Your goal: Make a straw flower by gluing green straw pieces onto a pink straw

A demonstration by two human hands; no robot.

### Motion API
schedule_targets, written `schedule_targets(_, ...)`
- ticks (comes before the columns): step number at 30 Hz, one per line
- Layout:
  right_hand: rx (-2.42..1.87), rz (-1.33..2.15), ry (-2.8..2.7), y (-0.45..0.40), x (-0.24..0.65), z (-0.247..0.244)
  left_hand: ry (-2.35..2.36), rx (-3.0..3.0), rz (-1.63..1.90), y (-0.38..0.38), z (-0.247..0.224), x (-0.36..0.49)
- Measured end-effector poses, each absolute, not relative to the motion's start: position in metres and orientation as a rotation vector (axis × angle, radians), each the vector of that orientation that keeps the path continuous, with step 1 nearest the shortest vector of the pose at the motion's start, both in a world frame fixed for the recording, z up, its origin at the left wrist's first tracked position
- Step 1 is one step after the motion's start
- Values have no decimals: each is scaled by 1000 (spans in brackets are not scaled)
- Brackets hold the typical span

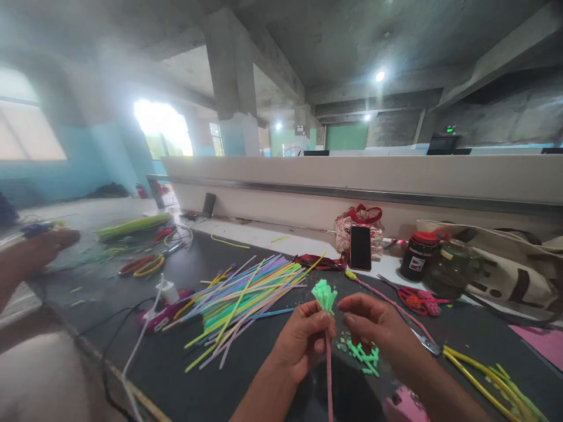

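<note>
My left hand is closed round the top of a pink fuzzy stem, just under a bunch of short mint-green pieces that fans out above the fingers. Close by on the right, my right hand has its fingers apart and curved toward the bunch, with nothing seen between them. Cut green pieces lie on the dark table below my right hand. Left of my hands is a spread pile of long coloured stems.
Yellow-handled scissors lie at the right, near red-handled scissors. Behind stand a phone, a dark jar and a canvas bag. A glue gun with a cable sits left. Another person's arm reaches in far left.
</note>
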State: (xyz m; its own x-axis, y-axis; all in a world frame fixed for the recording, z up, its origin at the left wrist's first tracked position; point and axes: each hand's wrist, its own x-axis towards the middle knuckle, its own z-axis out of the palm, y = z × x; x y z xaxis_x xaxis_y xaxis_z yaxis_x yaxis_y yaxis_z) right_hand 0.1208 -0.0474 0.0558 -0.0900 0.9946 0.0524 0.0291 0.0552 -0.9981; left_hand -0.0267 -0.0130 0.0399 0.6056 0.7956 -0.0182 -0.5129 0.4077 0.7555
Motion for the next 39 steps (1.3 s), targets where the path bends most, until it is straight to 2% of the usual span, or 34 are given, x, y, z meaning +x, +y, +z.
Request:
schedule_targets(8,-1026,1130,-1362,-65,128,84,379,771,734,-26,45,-16)
schedule_targets(13,-1211,828,-1585,-70,137,93,426,798,690,-24,39,-15)
schedule_targets(17,-1297,753,-1616,-68,140,94,434,815,703,-20,30,-14)
schedule_targets(32,-1075,1174,-1572,-50,138,66,526,888,648,-19,22,-11)
schedule_targets(39,-1113,1187,-1624,-52,133,68,579,929,652,-22,20,-11)
